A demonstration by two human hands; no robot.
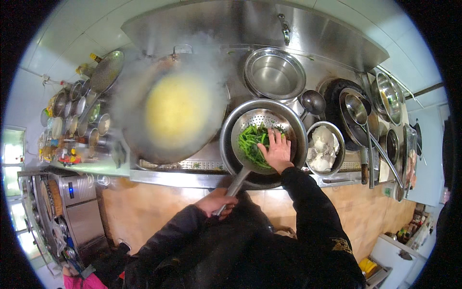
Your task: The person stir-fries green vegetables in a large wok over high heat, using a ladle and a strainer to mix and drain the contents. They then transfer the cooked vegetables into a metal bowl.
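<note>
My left hand (216,202) is closed around the long metal handle of a perforated strainer (260,117). The strainer rests over a wide steel basin (301,142), its handle tilted toward me. Inside it lies a heap of cooked-looking leafy greens (249,145). My right hand (277,151) lies palm down on the greens with fingers spread, covering part of them. Left of the basin, a large wok (139,147) holds steaming yellow liquid (175,106); steam blurs its edges.
Behind the basin stands a steel pot (274,72) of clear liquid below a tap (285,30). To the right are a dark ladle (313,102), a bowl with a white mass (324,147), and a pan (349,113) with long-handled tools. Seasoning containers (72,115) crowd the far left.
</note>
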